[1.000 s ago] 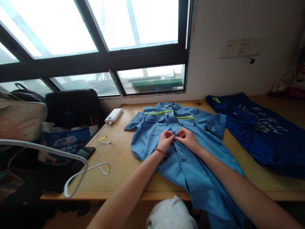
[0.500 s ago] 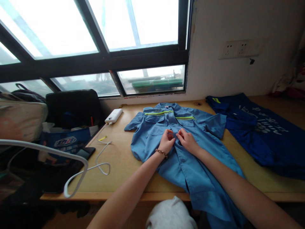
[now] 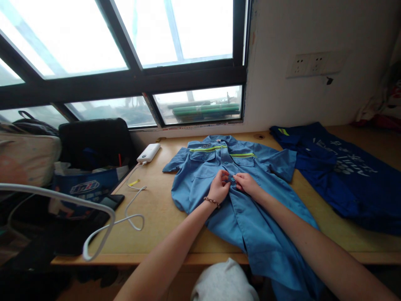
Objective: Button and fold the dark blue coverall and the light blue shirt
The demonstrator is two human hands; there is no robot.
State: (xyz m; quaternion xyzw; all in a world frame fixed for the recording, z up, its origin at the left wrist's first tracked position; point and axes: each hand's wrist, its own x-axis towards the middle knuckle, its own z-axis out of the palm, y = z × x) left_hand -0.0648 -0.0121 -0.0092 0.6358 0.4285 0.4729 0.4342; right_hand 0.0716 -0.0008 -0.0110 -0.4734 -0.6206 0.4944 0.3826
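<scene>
head view: wooden table under a window. white power bank with looped white cable lies left of the light blue shirt; dark blue garment lies right of it, just beside one sleeve. a black bag stands at far left. nothing blocks the shirt. shirt lies flat, front up, collar toward the window, hem hanging over the near edge. both hands meet at its placket, mid-chest. left hand, beaded bracelet at wrist, pinches the fabric edge, fingers curled narrow. right hand pinches the opposite edge, fingertips nearly touching the left's.
</scene>
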